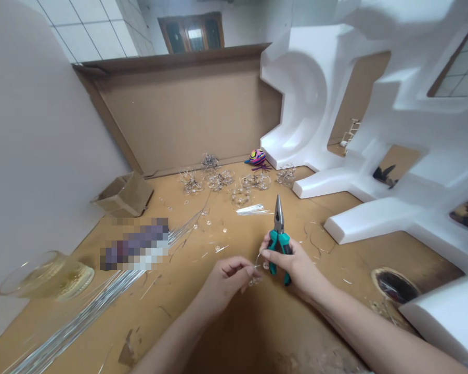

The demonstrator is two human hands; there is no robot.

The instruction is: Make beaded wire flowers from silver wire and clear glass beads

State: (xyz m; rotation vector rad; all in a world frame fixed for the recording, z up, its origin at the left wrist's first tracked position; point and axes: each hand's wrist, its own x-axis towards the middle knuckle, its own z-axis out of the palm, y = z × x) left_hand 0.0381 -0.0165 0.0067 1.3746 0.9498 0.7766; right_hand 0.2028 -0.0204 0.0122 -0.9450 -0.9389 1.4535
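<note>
In my right hand point(292, 262) is a pair of needle-nose pliers point(279, 234) with teal and black handles, jaws pointing up and away from me. The thumb and index finger of that hand also pinch a thin wire end. My left hand point(230, 278), close beside it, is closed on a small piece of wirework point(253, 280) with clear beads. Its exact shape is partly hidden by the fingers. Beyond the pliers lies a short bundle of cut silver wires point(251, 210). Several finished-looking wire-and-bead clusters point(220, 179) stand farther back.
A long bundle of silver wires point(97, 301) runs along the left, near a glass of yellowish liquid point(47, 278) and a small cardboard box point(127, 195). White foam packaging point(308, 104) stands at right. A colourful striped object point(256, 157) sits at the back.
</note>
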